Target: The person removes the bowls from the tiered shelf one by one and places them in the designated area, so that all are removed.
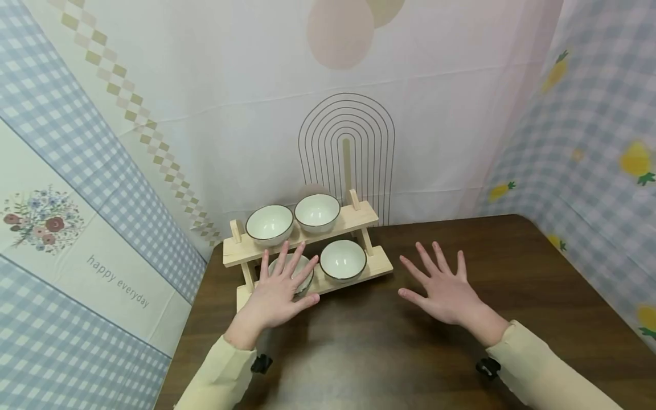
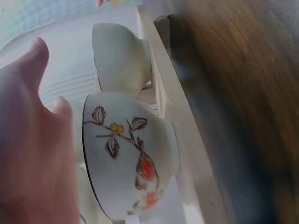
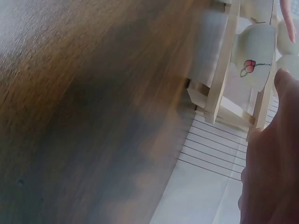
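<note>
Dark table is stretching under the rack, which is running left to right. I'm seeing four bowls sitting on it; the left hand is hovering nearer, by its lower-left bowl, the right hand off its right end, both holding fingers wide.

lower-left bowl partly behind left hand, sleeves cropped

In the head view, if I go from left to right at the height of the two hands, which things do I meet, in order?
"happy everyday" lettering → left hand → lower right bowl → right hand → checked cloth on the right side
</note>
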Action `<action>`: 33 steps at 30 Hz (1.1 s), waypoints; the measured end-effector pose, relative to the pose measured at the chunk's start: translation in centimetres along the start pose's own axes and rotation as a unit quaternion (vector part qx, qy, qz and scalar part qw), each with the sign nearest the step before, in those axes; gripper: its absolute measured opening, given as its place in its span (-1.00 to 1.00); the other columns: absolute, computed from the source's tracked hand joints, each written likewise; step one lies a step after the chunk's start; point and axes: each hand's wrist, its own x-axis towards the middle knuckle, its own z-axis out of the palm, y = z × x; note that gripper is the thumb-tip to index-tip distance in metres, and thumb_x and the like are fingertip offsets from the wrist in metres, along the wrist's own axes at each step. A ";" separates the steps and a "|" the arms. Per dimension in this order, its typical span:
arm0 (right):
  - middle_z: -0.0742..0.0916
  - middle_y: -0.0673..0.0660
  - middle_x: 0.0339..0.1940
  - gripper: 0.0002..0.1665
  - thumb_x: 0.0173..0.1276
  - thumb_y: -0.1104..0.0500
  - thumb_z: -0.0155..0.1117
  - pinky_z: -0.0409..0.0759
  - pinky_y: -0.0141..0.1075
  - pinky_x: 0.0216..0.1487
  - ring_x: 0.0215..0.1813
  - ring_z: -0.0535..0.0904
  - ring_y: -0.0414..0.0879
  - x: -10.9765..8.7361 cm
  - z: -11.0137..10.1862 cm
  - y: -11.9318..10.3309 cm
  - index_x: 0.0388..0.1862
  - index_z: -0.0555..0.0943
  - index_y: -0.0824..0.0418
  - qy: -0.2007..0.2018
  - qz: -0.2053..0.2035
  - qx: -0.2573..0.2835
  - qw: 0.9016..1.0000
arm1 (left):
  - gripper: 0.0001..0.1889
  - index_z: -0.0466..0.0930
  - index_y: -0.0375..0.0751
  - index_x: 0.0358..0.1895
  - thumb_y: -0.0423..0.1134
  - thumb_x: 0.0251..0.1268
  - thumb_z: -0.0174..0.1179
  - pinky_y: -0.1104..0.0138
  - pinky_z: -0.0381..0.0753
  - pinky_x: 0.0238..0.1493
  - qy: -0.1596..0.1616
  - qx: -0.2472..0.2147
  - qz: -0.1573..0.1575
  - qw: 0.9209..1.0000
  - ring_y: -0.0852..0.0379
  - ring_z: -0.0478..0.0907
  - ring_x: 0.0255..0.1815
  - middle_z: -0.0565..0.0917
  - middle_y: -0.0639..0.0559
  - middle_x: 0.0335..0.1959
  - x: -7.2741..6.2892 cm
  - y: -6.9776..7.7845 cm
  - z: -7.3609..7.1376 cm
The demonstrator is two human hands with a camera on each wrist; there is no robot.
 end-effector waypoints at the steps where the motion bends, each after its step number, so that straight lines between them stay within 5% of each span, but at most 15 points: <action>1: -0.11 0.18 0.82 -0.01 0.56 -0.58 -0.11 -0.58 0.55 0.45 0.76 -0.39 0.32 0.0 0.0 0.0 0.81 0.08 -0.21 0.001 0.000 0.002 1.000 | -0.13 0.07 0.17 0.77 0.44 0.55 -0.01 -0.42 -0.43 0.56 0.008 -0.011 0.002 1.000 -0.32 -0.39 0.76 -0.17 -0.12 0.80 -0.1 -0.2 0.1; 4: -0.09 0.22 0.82 -0.02 0.57 -0.57 -0.08 -0.51 0.57 0.46 0.76 -0.36 0.35 0.2 0.1 -0.1 0.80 0.10 -0.21 0.006 -0.002 0.016 1.000 | -0.16 0.07 0.12 0.77 0.33 0.58 0.05 -0.40 -0.41 0.57 0.050 -0.068 0.012 0.996 -0.25 -0.44 0.77 -0.18 -0.13 0.80 -0.8 -0.9 0.2; 7: -0.01 0.25 0.81 -0.04 0.58 -0.56 -0.08 -0.32 0.56 0.50 0.76 -0.27 0.37 0.7 0.2 -0.3 0.80 0.10 -0.23 0.009 -0.001 0.042 0.999 | -0.21 0.16 -0.01 0.74 0.30 0.65 0.01 -0.36 -0.21 0.59 0.144 -0.139 0.027 0.979 -0.21 -0.24 0.78 -0.05 -0.19 0.78 -1.8 -2.2 0.4; 9: 0.12 0.29 0.78 -0.07 0.61 -0.51 -0.06 -0.16 0.53 0.53 0.75 -0.14 0.38 1.2 0.2 -0.5 0.79 0.15 -0.19 0.019 0.001 0.072 0.997 | -0.26 0.31 -0.14 0.67 0.25 0.68 0.00 -0.20 0.00 0.62 0.236 -0.184 0.028 0.954 -0.18 0.06 0.72 0.15 -0.24 0.72 -2.7 -3.3 0.5; 13: 0.43 0.28 0.64 -0.19 0.70 -0.37 -0.02 0.23 0.40 0.50 0.65 0.24 0.35 2.2 0.1 -1.2 0.75 0.27 -0.05 0.058 0.010 0.157 0.986 | -0.51 0.54 -0.36 0.47 -0.23 0.61 0.19 0.27 0.31 0.51 0.399 -0.263 -0.027 0.878 -0.03 0.46 0.47 0.51 -0.34 0.47 -4.3 -5.3 0.5; 16: 0.61 0.25 0.48 -0.25 0.73 -0.29 -0.01 0.47 0.31 0.38 0.46 0.54 0.28 2.9 0.2 -1.9 0.70 0.36 0.03 0.085 0.021 0.229 0.970 | -0.51 0.55 -0.36 0.46 -0.48 0.50 0.21 0.49 0.43 0.30 0.424 -0.324 -0.122 0.837 0.16 0.56 0.28 0.58 -0.34 0.38 -5.6 -6.5 0.5; 19: 0.76 0.23 0.27 -0.27 0.73 -0.29 0.01 0.61 0.19 0.23 0.23 0.70 0.16 3.8 0.4 -2.9 0.66 0.43 0.06 0.099 0.032 0.287 0.952 | -0.49 0.48 -0.26 0.54 -0.39 0.60 0.21 0.61 0.44 0.09 0.388 -0.351 -0.237 0.818 0.30 0.56 0.12 0.58 -0.27 0.40 -6.9 -7.6 1.1; 22: 0.82 0.16 0.09 -0.27 0.72 -0.29 0.03 0.64 0.08 0.10 0.08 0.73 0.04 4.5 0.8 -4.1 0.64 0.45 0.08 0.096 0.042 0.328 0.939 | -0.44 0.40 -0.19 0.61 -0.23 0.66 0.21 0.54 0.46 0.05 0.320 -0.344 -0.327 0.820 0.18 0.57 0.14 0.53 -0.20 0.46 -8.1 -8.4 1.8; 24: 0.83 0.13 0.03 -0.26 0.72 -0.30 0.04 0.63 0.05 0.07 0.03 0.73 0.01 5.0 1.0 -4.8 0.64 0.45 0.10 0.087 0.049 0.348 0.932 | -0.40 0.34 -0.22 0.64 -0.17 0.67 0.20 0.39 0.50 0.09 0.275 -0.336 -0.359 0.826 -0.01 0.60 0.18 0.49 -0.22 0.50 -8.8 -8.8 2.3; 29: 0.83 0.14 -0.09 -0.23 0.70 -0.28 0.08 0.62 0.06 0.10 -0.01 0.75 0.05 5.6 1.5 -6.2 0.67 0.40 0.11 0.062 0.083 0.389 0.915 | -0.29 0.24 -0.29 0.67 -0.04 0.65 0.21 -0.05 0.57 0.18 0.171 -0.325 -0.374 0.852 -0.30 0.61 0.25 0.39 -0.32 0.55 -9.5 -9.4 2.9; 33: 0.82 0.13 -0.16 -0.19 0.69 -0.27 0.12 0.59 -0.03 0.01 -0.09 0.73 0.04 5.8 1.8 -6.8 0.69 0.35 0.14 0.055 0.100 0.409 0.905 | -0.25 0.24 -0.30 0.66 0.00 0.62 0.25 -0.01 0.60 0.14 0.108 -0.322 -0.364 0.867 -0.28 0.63 0.25 0.41 -0.34 0.53 -9.7 -9.7 3.2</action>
